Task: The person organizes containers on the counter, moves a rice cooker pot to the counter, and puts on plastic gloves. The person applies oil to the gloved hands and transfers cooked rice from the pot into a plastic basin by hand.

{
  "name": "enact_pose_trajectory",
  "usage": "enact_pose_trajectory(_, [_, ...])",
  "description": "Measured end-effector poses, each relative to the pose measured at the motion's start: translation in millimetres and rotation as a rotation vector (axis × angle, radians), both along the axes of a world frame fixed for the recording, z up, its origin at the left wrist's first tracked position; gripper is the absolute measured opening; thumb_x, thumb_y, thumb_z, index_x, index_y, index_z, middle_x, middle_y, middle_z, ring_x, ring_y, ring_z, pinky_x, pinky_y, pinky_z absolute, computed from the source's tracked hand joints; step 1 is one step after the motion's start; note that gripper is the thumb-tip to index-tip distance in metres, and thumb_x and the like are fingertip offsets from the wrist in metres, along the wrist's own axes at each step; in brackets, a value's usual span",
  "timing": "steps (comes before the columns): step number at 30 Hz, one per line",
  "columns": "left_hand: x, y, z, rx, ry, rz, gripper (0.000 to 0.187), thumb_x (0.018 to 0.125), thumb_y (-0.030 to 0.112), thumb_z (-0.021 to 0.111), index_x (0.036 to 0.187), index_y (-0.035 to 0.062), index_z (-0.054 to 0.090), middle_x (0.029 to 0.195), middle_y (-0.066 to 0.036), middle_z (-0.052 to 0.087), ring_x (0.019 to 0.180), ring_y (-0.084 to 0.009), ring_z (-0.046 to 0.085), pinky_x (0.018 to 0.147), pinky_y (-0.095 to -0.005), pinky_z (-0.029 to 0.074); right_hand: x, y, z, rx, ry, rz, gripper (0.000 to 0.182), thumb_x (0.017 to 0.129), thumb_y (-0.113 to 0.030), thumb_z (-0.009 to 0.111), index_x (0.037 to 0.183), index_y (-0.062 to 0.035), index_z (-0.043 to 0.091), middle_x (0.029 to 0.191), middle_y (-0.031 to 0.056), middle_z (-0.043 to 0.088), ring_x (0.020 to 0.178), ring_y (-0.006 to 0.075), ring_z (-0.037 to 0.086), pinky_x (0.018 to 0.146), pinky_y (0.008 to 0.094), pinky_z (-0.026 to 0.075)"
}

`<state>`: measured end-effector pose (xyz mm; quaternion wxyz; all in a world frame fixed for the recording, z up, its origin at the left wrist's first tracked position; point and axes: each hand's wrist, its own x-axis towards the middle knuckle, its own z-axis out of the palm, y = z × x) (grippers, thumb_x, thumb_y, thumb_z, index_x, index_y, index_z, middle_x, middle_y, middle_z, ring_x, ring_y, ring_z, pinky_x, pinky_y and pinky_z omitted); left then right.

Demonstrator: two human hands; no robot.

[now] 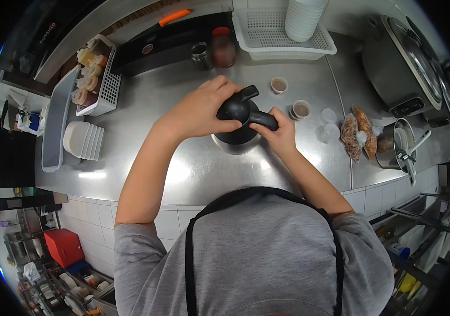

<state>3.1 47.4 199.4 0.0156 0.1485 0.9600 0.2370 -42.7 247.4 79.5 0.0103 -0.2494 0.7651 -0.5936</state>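
A black-topped jug with a metallic base (235,143) stands on the steel counter (198,174) in front of my body. My left hand (206,108) is curled over the left side of its black lid (234,108), with the thumb across the front. My right hand (280,131) is closed round the black handle (263,120) on the jug's right. Beyond and to the right stand two small cups with brownish contents, one farther back (279,85) and one nearer (300,109). The inside of the jug is hidden.
Clear lids (329,132) and filled plastic bags (359,134) lie right, beside a metal pot (396,145). A cooker (401,68) stands back right. White basket (288,50), jars (223,50) and knife (175,17) are behind. Bottle basket (101,100) and white containers (84,140) sit left.
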Motion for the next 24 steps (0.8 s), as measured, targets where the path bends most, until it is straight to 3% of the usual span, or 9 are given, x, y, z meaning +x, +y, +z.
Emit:
enact_pose_trajectory(4, [8.3, 12.1, -7.2, -0.043, 0.100, 0.052, 0.067, 0.060, 0.019, 0.076, 0.120, 0.0066, 0.049, 0.110, -0.011, 0.052, 0.104, -0.0322, 0.052, 0.087, -0.0389, 0.044, -0.1, 5.1, 6.4, -0.002, -0.039, 0.091, 0.040, 0.070, -0.027, 0.079, 0.069, -0.0033, 0.046, 0.059, 0.0050, 0.048, 0.054, 0.0153, 0.044, 0.052, 0.0276, 0.039])
enact_pose_trajectory(5, [10.2, 13.5, -7.5, -0.040, 0.099, 0.038, 0.067, 0.060, 0.019, 0.076, 0.120, 0.0066, 0.049, 0.110, -0.011, 0.052, 0.104, -0.0322, 0.052, 0.087, -0.0389, 0.044, -2.3, 11.3, 8.1, 0.140, -0.126, 0.177, 0.040, 0.071, -0.034, 0.076, 0.083, -0.0038, 0.052, 0.076, 0.0098, 0.054, 0.069, 0.0217, 0.052, 0.066, 0.0324, 0.043])
enact_pose_trajectory(6, [11.8, 12.9, -7.7, -0.041, 0.118, 0.072, 0.067, 0.058, 0.019, 0.076, 0.118, 0.0061, 0.050, 0.110, -0.012, 0.052, 0.104, -0.0329, 0.052, 0.087, -0.0394, 0.043, -3.9, 15.3, 12.6, 0.143, -0.126, 0.163, 0.040, 0.071, -0.034, 0.076, 0.083, -0.0038, 0.052, 0.076, 0.0098, 0.054, 0.069, 0.0217, 0.052, 0.066, 0.0324, 0.043])
enact_pose_trajectory(8, [16.7, 9.7, -8.6, -0.037, 0.132, 0.097, 0.067, 0.056, 0.018, 0.077, 0.117, 0.0057, 0.050, 0.110, -0.012, 0.053, 0.103, -0.0336, 0.051, 0.087, -0.0398, 0.043, -5.6, 22.4, 22.4, 0.256, 0.284, 0.258, 0.053, 0.070, -0.041, 0.074, 0.103, -0.0053, 0.053, 0.099, 0.0139, 0.054, 0.091, 0.0291, 0.052, 0.082, 0.0398, 0.040])
enact_pose_trajectory(9, [18.7, 6.3, -8.2, -0.028, 0.128, 0.122, 0.068, 0.056, 0.017, 0.077, 0.117, 0.0054, 0.050, 0.109, -0.013, 0.053, 0.103, -0.0336, 0.052, 0.087, -0.0396, 0.043, -12.2, 32.5, 23.5, 0.309, 0.317, 0.276, 0.065, 0.069, -0.045, 0.073, 0.116, -0.0066, 0.048, 0.111, 0.0150, 0.050, 0.104, 0.0344, 0.048, 0.091, 0.0450, 0.035])
enact_pose_trajectory(11, [24.2, -1.9, -6.8, -0.019, 0.111, 0.173, 0.069, 0.055, 0.017, 0.077, 0.118, 0.0042, 0.050, 0.108, -0.014, 0.054, 0.102, -0.0339, 0.052, 0.087, -0.0382, 0.043, -35.1, 57.7, 20.6, 0.356, 0.301, 0.133, 0.061, 0.070, -0.044, 0.073, 0.113, -0.0067, 0.051, 0.110, 0.0145, 0.052, 0.104, 0.0338, 0.049, 0.091, 0.0436, 0.037])
enact_pose_trajectory(13, [33.3, -14.0, -7.8, -0.011, 0.121, 0.206, 0.070, 0.055, 0.017, 0.077, 0.118, 0.0042, 0.049, 0.107, -0.014, 0.054, 0.101, -0.0340, 0.052, 0.086, -0.0389, 0.043, -57.7, 96.8, 19.8, 0.607, 0.326, -0.065, 0.059, 0.069, -0.043, 0.073, 0.112, -0.0068, 0.054, 0.111, 0.0140, 0.052, 0.107, 0.0334, 0.049, 0.092, 0.0436, 0.038])
enact_pose_trajectory(15, [45.6, -33.6, -12.3, -0.027, 0.153, 0.282, 0.072, 0.055, 0.016, 0.077, 0.119, 0.0027, 0.048, 0.105, -0.015, 0.054, 0.098, -0.0358, 0.053, 0.085, -0.0400, 0.043, -72.9, 137.9, 8.8, 0.803, 0.131, -0.174, 0.057, 0.069, -0.042, 0.074, 0.110, -0.0070, 0.056, 0.112, 0.0128, 0.053, 0.108, 0.0323, 0.049, 0.090, 0.0424, 0.040])
enact_pose_trajectory(24, [121.6, -174.8, -25.7, 0.052, -0.001, 0.705, 0.077, 0.059, 0.006, 0.076, 0.127, 0.0017, 0.040, 0.113, -0.012, 0.051, 0.104, -0.0231, 0.052, 0.091, -0.0311, 0.041, -60.8, 118.6, 2.5, 0.798, 0.187, -0.203, 0.076, 0.062, -0.039, 0.079, 0.126, -0.0158, 0.045, 0.122, 0.0098, 0.048, 0.116, 0.0302, 0.045, 0.092, 0.0487, 0.036])
